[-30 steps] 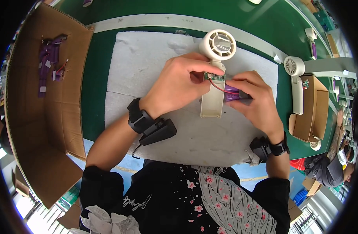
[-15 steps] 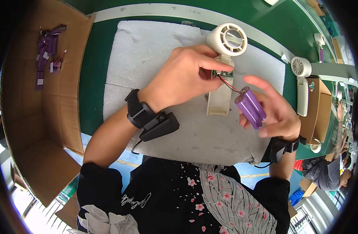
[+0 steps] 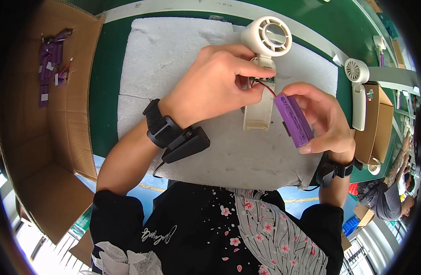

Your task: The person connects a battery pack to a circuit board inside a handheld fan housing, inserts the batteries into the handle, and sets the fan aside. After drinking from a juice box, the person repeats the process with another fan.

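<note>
A cream handheld fan (image 3: 258,114) lies on the foam pad with its round head at the far end and its handle shell open. My left hand (image 3: 222,82) grips it just below the head, index finger and thumb at the small green circuit board (image 3: 268,79). Part of the board is hidden by those fingers. Red and black wires (image 3: 267,88) run from the board to a purple battery pack (image 3: 293,120). My right hand (image 3: 327,117) is closed on this pack, fingers at its top and thumb at its lower end, just right of the handle.
The white foam pad (image 3: 210,156) covers the green table (image 3: 108,87). At the left stands an open cardboard box (image 3: 77,133) with several purple battery packs (image 3: 52,64). On the right, another fan (image 3: 358,96) lies beside a smaller box (image 3: 380,123); a person (image 3: 387,201) is beyond.
My right hand has turned the battery pack so one cell's side faces up, and its fingers have closed round it. The left hand stays at the circuit board. The whole view has shifted slightly.
</note>
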A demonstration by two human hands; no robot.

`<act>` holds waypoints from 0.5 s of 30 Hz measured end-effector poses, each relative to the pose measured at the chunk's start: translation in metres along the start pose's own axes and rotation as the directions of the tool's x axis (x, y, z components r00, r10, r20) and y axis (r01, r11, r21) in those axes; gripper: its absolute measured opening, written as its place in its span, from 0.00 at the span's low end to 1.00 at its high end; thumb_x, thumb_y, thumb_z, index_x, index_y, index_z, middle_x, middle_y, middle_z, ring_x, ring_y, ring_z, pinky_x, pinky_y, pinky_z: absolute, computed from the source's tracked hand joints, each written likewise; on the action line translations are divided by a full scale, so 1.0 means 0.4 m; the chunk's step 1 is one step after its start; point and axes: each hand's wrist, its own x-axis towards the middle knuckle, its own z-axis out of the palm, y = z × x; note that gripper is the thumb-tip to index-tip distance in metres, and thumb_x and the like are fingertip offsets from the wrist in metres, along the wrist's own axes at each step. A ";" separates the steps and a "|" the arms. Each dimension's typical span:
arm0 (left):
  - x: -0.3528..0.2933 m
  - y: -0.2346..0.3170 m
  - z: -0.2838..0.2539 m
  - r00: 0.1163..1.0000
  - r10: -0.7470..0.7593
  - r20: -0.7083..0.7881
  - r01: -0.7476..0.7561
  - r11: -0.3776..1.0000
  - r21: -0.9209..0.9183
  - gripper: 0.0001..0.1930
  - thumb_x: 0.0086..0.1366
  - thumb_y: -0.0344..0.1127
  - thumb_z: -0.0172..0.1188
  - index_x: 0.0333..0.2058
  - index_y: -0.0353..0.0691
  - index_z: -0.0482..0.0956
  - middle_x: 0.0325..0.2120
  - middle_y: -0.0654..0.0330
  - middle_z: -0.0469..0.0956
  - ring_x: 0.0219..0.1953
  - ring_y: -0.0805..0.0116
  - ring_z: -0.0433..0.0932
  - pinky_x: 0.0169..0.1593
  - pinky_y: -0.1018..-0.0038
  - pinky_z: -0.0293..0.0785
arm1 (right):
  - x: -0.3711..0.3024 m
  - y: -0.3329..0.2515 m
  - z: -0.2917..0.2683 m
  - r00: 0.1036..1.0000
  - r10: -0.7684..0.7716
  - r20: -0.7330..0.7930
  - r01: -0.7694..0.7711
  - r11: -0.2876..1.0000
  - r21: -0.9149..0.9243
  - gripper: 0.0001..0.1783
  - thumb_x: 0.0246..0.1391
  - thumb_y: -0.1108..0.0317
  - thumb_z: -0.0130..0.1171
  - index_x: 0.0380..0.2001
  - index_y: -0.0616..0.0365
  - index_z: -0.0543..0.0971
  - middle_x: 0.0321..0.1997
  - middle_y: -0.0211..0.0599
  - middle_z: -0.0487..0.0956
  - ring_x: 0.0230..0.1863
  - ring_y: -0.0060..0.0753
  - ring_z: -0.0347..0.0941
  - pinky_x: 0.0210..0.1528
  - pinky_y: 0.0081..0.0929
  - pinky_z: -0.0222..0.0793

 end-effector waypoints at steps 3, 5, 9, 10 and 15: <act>0.004 0.003 -0.002 1.000 0.024 -0.006 -0.024 0.999 0.030 0.17 0.48 0.24 0.66 0.39 0.43 0.85 0.35 0.54 0.81 0.27 0.69 0.82 0.33 0.78 0.80 | 0.001 0.003 0.012 1.000 0.015 -0.011 -0.016 0.998 -0.057 0.50 0.16 0.73 0.73 0.55 0.60 0.69 0.51 0.35 0.71 0.50 0.28 0.69 0.53 0.26 0.63; 0.004 0.008 -0.010 0.999 0.020 0.025 -0.021 0.998 0.056 0.16 0.49 0.25 0.66 0.39 0.43 0.85 0.35 0.52 0.81 0.28 0.66 0.83 0.33 0.77 0.80 | 0.006 0.010 0.028 0.998 -0.057 -0.010 0.056 0.989 -0.139 0.48 0.19 0.73 0.73 0.55 0.59 0.70 0.50 0.34 0.72 0.49 0.28 0.69 0.53 0.27 0.64; 0.006 0.014 -0.026 0.997 0.023 0.080 -0.029 0.997 0.068 0.15 0.51 0.25 0.65 0.40 0.43 0.85 0.35 0.50 0.82 0.30 0.62 0.83 0.35 0.75 0.79 | 0.013 0.041 0.062 0.969 -0.245 -0.014 0.222 0.900 -0.374 0.43 0.26 0.74 0.74 0.53 0.57 0.71 0.49 0.34 0.74 0.47 0.28 0.71 0.51 0.28 0.68; 0.009 0.015 -0.029 0.994 0.028 0.101 -0.035 0.997 0.066 0.15 0.51 0.25 0.65 0.40 0.42 0.85 0.36 0.49 0.82 0.31 0.60 0.83 0.36 0.74 0.79 | 0.012 0.051 0.069 0.958 -0.284 -0.036 0.238 0.860 -0.451 0.43 0.26 0.74 0.75 0.53 0.57 0.71 0.49 0.35 0.74 0.46 0.29 0.72 0.49 0.29 0.69; 0.014 0.008 -0.039 0.987 0.032 0.158 -0.036 0.999 0.026 0.15 0.53 0.24 0.63 0.41 0.42 0.84 0.37 0.50 0.82 0.34 0.57 0.83 0.38 0.73 0.79 | 0.014 0.065 0.105 0.902 -0.423 -0.087 0.233 0.645 -0.728 0.43 0.24 0.78 0.74 0.52 0.58 0.72 0.51 0.37 0.74 0.45 0.29 0.72 0.46 0.27 0.68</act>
